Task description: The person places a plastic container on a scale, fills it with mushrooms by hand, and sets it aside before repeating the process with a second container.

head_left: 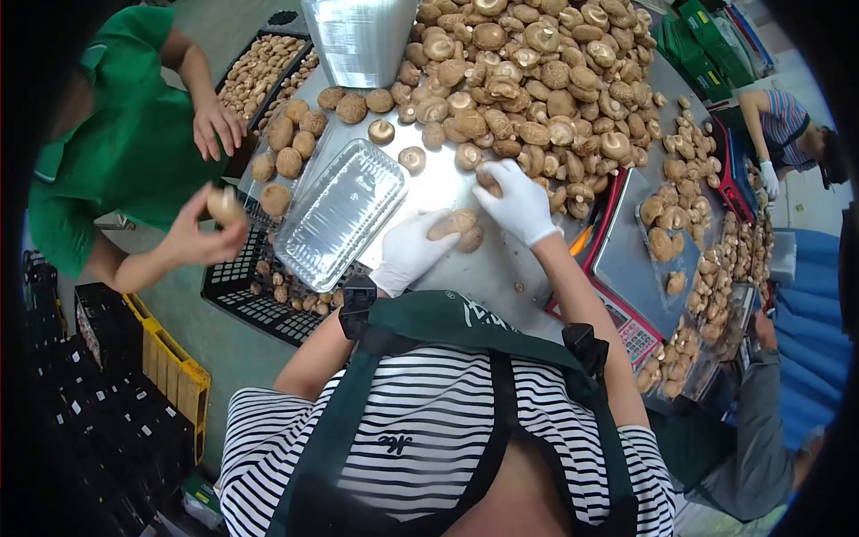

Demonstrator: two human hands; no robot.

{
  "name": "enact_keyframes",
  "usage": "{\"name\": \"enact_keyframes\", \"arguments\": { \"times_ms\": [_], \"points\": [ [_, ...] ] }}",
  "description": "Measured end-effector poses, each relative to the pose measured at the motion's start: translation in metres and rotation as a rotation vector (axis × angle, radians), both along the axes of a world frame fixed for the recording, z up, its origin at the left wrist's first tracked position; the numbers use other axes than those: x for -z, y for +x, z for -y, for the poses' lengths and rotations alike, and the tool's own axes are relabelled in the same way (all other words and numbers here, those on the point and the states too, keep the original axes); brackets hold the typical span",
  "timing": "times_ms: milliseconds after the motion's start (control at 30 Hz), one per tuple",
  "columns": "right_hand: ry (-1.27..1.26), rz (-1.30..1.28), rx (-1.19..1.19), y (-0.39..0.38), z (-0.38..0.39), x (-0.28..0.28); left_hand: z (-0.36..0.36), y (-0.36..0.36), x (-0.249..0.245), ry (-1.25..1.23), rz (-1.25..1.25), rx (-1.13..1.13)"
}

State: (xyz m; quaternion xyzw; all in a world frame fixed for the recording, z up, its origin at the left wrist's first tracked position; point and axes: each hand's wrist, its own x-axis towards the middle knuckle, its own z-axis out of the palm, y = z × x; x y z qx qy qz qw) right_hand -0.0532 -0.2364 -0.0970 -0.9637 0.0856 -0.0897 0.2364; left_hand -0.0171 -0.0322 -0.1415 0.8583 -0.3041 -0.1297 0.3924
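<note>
Both gloved hands on shiitake-type mushrooms, pic from head cam
L hand (413, 251) has a couple of brown mushrooms (463, 221) gripped at the fingertips, just in front of the wearer; R hand (519, 201), a bit fwd of it, is pinching another mushroom (489, 179) btwn thumb & fingers. Clear plastic tray (335, 210) sits just left of the L hand, tilted, nothing but shine in it afaict. Big mushroom pile (546, 72) is on the metal table (428, 190) fwd of the R hand, w/ a stack of trays (362, 40) to its left. Red-edged scale (617, 313) is right of the R hand. Past the tray, far left, a co-worker in green (116, 161) holds up one pale mushroom (224, 206), kinda blurry.
</note>
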Motion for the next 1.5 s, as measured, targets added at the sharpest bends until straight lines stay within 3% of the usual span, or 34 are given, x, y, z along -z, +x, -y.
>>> {"name": "enact_keyframes", "arguments": {
  "times_ms": [100, 200, 333, 467, 567, 700, 867, 1067, 1100, 1133, 1200, 1333, 1400, 1500],
  "points": [
    [-0.379, -0.101, -0.010, 0.035, -0.003, -0.001, -0.002, 0.006, -0.007, 0.082, 0.057, -0.010],
    [-0.546, -0.122, -0.099, 0.062, -0.001, 0.026, -0.005, 0.011, -0.007, 0.138, 0.112, 0.009],
    [-0.468, -0.118, -0.117, 0.064, 0.002, 0.017, 0.001, 0.008, -0.015, 0.185, -0.022, 0.074],
    [0.219, -0.011, -0.061, 0.016, 0.018, -0.009, 0.006, 0.013, -0.019, 0.176, -0.034, 0.192],
    [1.231, -0.173, 0.090, -0.029, 0.031, -0.011, 0.021, 0.019, -0.041, 0.302, -0.108, 0.311],
    [1.579, 0.099, 0.044, -0.074, 0.032, -0.013, 0.042, 0.013, -0.037, 0.351, -0.068, 0.288],
    [1.669, 0.338, 0.093, -0.114, 0.038, -0.028, 0.045, 0.014, -0.033, 0.254, -0.080, 0.261],
    [1.366, 0.419, 0.400, -0.164, 0.069, -0.075, 0.068, 0.018, -0.031, 0.114, 0.052, 0.255],
    [1.171, 0.515, 0.471, -0.174, 0.077, -0.083, 0.073, 0.017, -0.034, 0.138, 0.106, 0.270],
    [1.072, 0.408, 0.628, -0.189, 0.085, -0.104, 0.077, 0.016, -0.036, 0.161, 0.161, 0.277],
    [0.693, 0.484, 0.684, -0.217, 0.125, -0.094, 0.077, 0.024, -0.034, 0.236, 0.233, 0.305],
    [0.155, 0.404, 0.681, -0.257, 0.185, -0.104, 0.076, 0.029, -0.053, 0.314, 0.278, 0.334],
    [0.115, 0.241, 0.682, -0.261, 0.206, -0.104, 0.083, 0.023, -0.071, 0.342, 0.213, 0.299],
    [0.034, 0.038, 0.615, -0.265, 0.242, -0.075, 0.117, 0.008, -0.097, 0.092, 0.149, 0.390]
  ]
}}
